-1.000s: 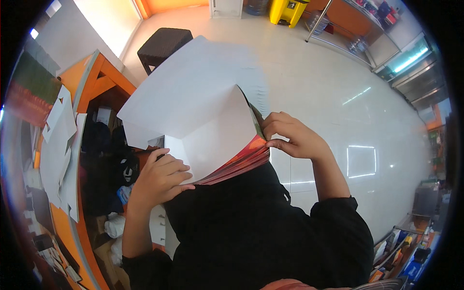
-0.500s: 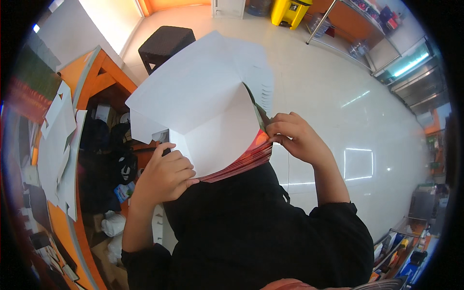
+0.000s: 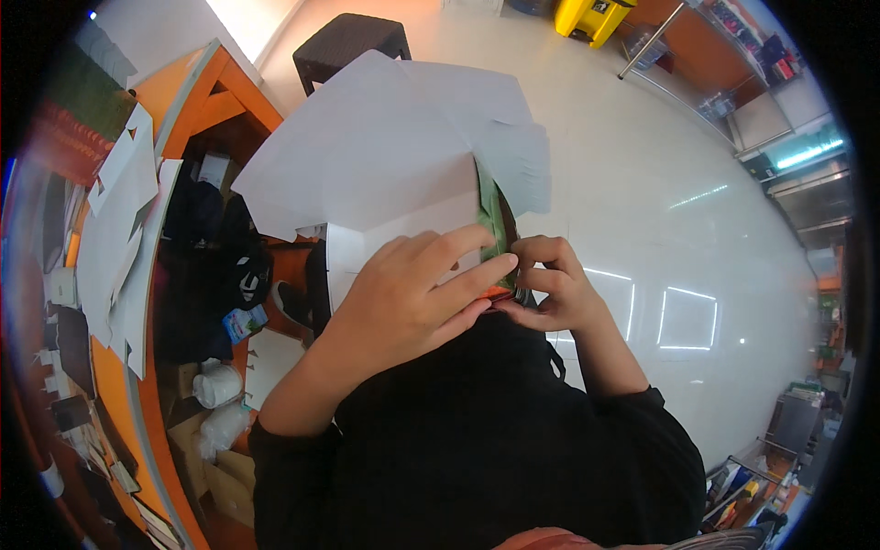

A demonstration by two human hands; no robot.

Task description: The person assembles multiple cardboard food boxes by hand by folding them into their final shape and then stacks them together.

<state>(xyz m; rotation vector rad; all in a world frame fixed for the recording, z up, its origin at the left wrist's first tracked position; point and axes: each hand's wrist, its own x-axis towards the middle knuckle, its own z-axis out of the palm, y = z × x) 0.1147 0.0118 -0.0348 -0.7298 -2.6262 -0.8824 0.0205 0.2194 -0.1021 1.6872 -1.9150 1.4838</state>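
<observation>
I hold a white cardboard box [image 3: 385,156] with its flaps spread open, close against my chest. My left hand [image 3: 403,298] lies flat across the box's near flap, fingers stretched to the right and pressing on it. My right hand [image 3: 550,289] pinches the box's right edge, where a green and orange-red piece [image 3: 496,220] shows between the flaps. The two hands almost touch at that edge. My black sleeves and black top fill the lower picture. What lies inside the box is hidden.
An orange-edged counter [image 3: 137,302] with white sheets of paper [image 3: 119,220] runs along the left. Dark bags, a shoe and small packets lie under it. A black stool [image 3: 353,41] stands beyond the box. Shiny pale floor [image 3: 660,211] spreads to the right, with shelving at the far right.
My left hand has moved from the box's lower left corner across the near flap to the right. The flap is now folded down, and the right hand has closed onto the right edge.
</observation>
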